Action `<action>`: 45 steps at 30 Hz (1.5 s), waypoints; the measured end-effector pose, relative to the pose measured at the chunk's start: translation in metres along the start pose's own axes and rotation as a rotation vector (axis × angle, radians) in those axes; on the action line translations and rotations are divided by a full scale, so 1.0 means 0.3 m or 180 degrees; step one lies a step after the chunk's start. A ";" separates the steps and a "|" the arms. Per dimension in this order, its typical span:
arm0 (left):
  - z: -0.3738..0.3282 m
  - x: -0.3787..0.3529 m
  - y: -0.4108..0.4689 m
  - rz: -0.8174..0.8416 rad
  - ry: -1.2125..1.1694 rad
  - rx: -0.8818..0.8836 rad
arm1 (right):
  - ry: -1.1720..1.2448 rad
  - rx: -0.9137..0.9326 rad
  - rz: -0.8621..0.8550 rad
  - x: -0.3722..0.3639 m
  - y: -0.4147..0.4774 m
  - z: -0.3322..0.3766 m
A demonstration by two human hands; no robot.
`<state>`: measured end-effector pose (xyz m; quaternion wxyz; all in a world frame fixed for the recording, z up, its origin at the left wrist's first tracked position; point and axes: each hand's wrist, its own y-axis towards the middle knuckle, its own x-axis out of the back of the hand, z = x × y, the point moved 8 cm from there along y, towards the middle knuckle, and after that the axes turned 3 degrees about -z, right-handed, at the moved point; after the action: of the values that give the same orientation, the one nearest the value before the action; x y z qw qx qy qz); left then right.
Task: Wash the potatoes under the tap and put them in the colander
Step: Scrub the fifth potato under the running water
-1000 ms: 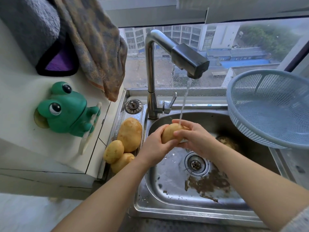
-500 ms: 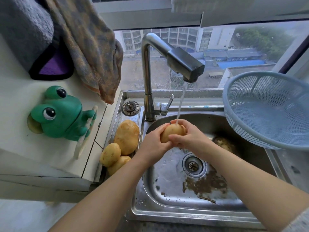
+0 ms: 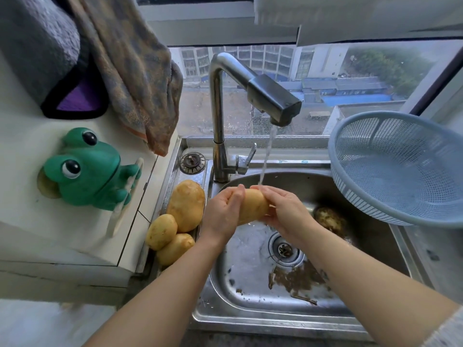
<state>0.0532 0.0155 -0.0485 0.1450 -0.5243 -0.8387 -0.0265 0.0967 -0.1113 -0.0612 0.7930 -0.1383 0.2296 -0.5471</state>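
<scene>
Potato (image 3: pixel 253 206) sits just under the tap (image 3: pixel 273 101) stream, my left hand (image 3: pixel 221 211) and right hand (image 3: pixel 285 211) both curled round it; I judge rinsing underway, next a carry to the colander (image 3: pixel 400 171) right of the tap.

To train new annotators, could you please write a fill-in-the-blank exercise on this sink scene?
The left hand and right hand hold ____ yellow oval potato under the curved steel tap.
The pale blue plastic mesh colander sits to the tap's ____.
____ more yellow potatoes lie on the steel ledge left of the sink basin.
The green plastic toy on the white counter is a ____.
Missing: one; right; three; frog.
</scene>
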 end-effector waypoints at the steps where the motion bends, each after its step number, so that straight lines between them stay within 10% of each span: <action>1: 0.004 0.004 0.004 -0.0092 -0.0126 0.0144 | 0.0172 -0.0070 0.0073 -0.007 -0.003 -0.002; 12: 0.122 -0.080 -0.025 -0.0123 -0.1152 0.1886 | 0.0989 -0.0129 0.0319 -0.060 -0.011 0.009; 18: 0.065 -0.092 -0.053 -0.0034 -0.1313 0.1025 | 0.0272 0.0220 -0.0157 -0.065 -0.007 0.017; 30: 0.130 -0.113 -0.033 -0.0484 -0.1806 0.2020 | 0.1329 -0.0106 -0.0152 -0.047 -0.023 -0.029; 45: 0.108 -0.112 0.007 -0.0079 -0.1021 0.1779 | 0.0403 -0.0413 0.0414 -0.027 -0.004 -0.004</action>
<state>0.0619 -0.0065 -0.0887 0.1490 -0.4514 -0.8320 0.2860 0.0927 -0.1042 -0.0599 0.8001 -0.1393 0.3227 -0.4861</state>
